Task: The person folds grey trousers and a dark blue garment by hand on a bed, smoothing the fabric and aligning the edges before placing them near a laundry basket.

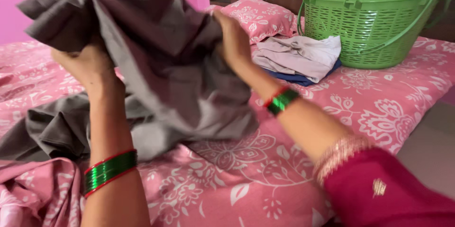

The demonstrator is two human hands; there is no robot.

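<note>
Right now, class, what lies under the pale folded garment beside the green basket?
A dark blue cloth shows beneath the pale folded garment, only its edge visible; the rest is covered.

Your left hand and right hand both grip a grey cloth, lifting it above the pink floral bedsheet while its lower end trails on the bed. Behind sit folded clothes, a green basket and a pink pillow
</note>
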